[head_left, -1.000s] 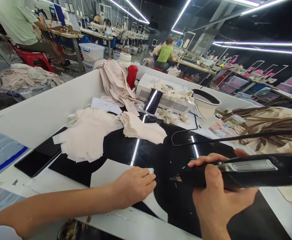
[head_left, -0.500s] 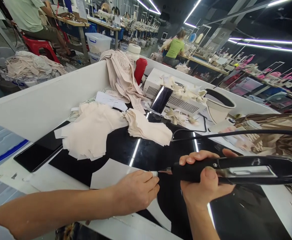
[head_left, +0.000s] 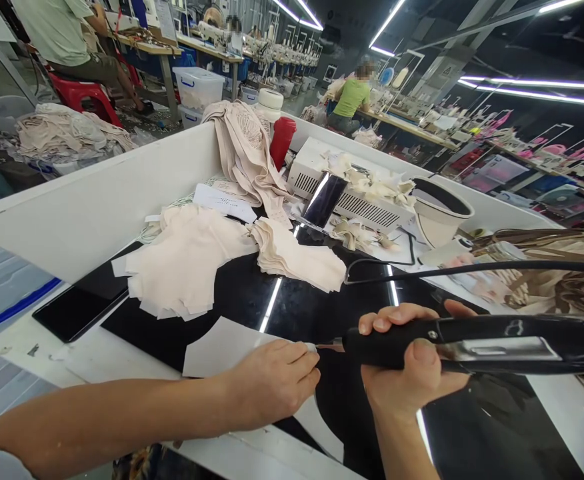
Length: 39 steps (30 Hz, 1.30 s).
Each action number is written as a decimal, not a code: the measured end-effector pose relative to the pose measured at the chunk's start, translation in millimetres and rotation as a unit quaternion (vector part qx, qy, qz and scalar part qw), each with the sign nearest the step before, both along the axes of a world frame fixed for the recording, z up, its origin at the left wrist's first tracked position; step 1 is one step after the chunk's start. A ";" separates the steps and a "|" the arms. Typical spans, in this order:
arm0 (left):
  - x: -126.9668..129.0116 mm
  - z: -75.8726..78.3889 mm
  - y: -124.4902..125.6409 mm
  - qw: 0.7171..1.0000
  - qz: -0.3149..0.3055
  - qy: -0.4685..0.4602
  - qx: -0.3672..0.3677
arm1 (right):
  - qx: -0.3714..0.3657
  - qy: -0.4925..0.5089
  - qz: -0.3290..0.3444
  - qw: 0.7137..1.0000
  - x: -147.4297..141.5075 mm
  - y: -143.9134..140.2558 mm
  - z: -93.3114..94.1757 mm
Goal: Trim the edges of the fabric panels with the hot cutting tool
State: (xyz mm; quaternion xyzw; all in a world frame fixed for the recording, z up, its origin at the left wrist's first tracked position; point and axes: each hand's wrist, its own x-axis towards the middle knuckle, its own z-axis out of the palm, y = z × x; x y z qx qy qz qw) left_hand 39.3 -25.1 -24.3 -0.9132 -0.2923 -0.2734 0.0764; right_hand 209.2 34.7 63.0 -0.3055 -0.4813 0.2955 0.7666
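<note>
On the black desk (head_left: pixel 252 293), the left hand (head_left: pixel 272 387) presses a white sheet (head_left: pixel 217 347) flat. The right hand (head_left: pixel 412 380) has its fingers (head_left: pixel 387 321) wrapped around a black cutter (head_left: pixel 472 343).

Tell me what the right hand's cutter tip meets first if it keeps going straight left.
Most likely the white piece edge under the left hand, then its fingers; the right hand aims the black hot cutter there, though depth is unclear.

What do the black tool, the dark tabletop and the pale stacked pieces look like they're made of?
Tool: probably matte black plastic with a shiny metal strip; tip hard to tell.
Tabletop: glossy black, likely glass or acrylic; it mirrors the ceiling lights.
Stacked pieces: soft beige fabric in thin, limp layers.
</note>
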 end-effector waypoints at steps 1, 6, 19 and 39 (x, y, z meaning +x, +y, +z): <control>-0.2 0.0 0.1 1.000 0.002 -0.003 -0.001 | 0.003 0.000 0.003 1.000 -0.3 0.1 -1.0; -0.8 2.0 -0.5 0.999 0.018 -0.023 0.011 | 0.020 -0.006 0.013 1.000 -2.5 -0.4 -2.3; -3.5 11.3 -3.7 0.996 0.037 -0.075 0.043 | 0.026 -0.016 0.007 0.999 -4.0 1.6 -3.0; -6.4 8.7 -3.2 0.997 0.037 -0.052 0.044 | 0.015 -0.011 -0.006 1.000 -8.1 -1.4 -2.3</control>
